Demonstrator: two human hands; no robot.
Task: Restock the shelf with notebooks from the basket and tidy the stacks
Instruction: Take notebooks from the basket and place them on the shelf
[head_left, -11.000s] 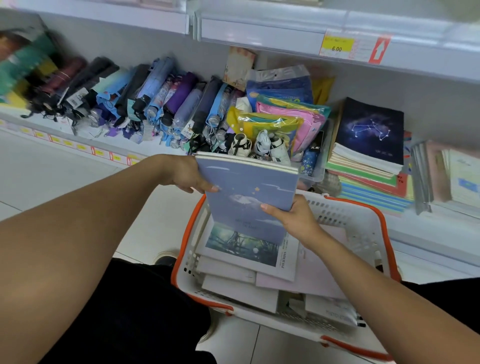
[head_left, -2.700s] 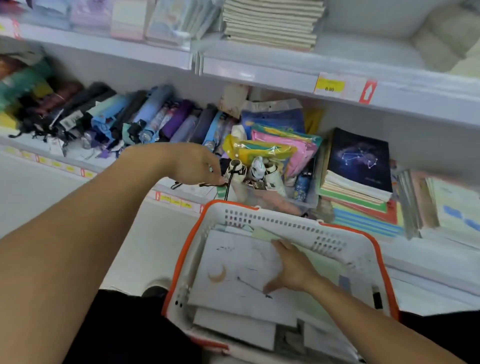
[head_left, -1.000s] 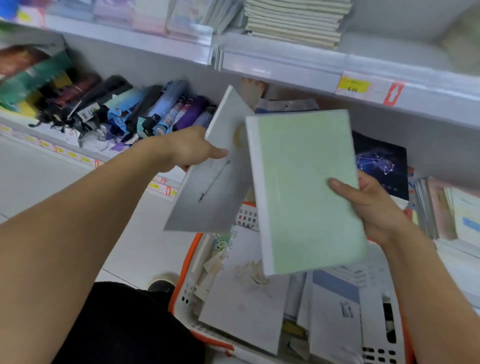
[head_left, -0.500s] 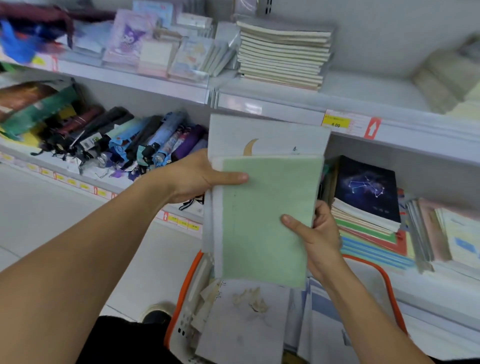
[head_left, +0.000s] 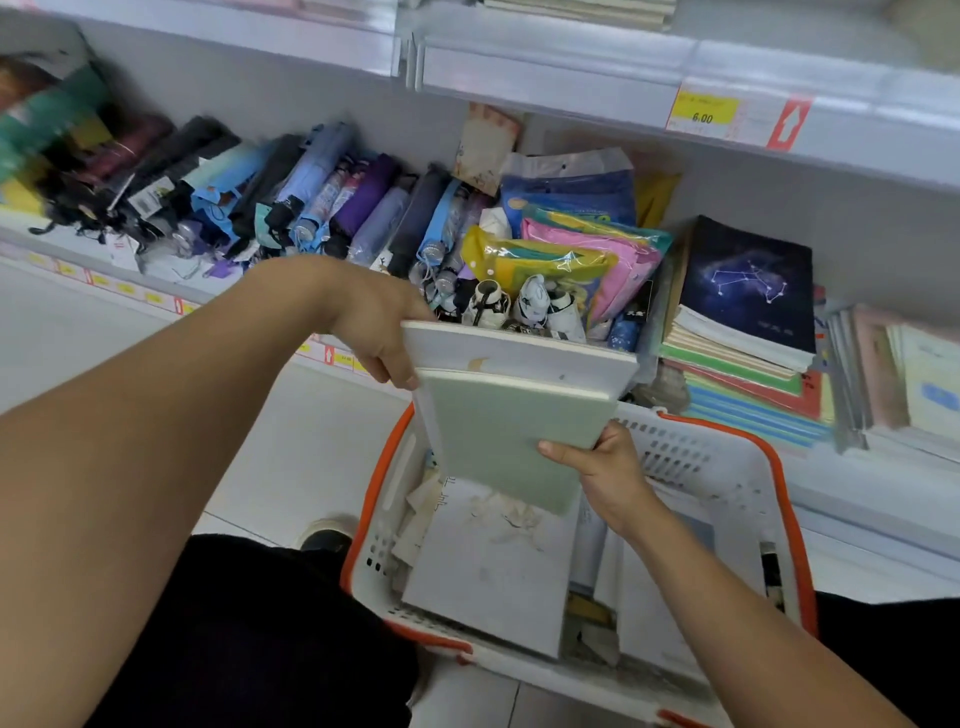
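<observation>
I hold two notebooks together above the basket: a pale green notebook lying on a grey-white notebook with a small crescent moon. My left hand grips their upper left corner. My right hand holds the lower right edge of the pair. Below them the white basket with an orange rim holds several more notebooks, the top one grey-white. On the shelf to the right a notebook stack is topped by a dark blue constellation cover.
Folded umbrellas fill the shelf's left part, with bagged raincoats in the middle. More pale notebooks lie at the far right. An upper shelf edge with a yellow price tag overhangs. White floor lies to the left.
The two notebooks, held upright in front of the shelf half a second ago, are lowered and tilted flatter over the basket. My view has dropped from the upper shelf toward the basket.
</observation>
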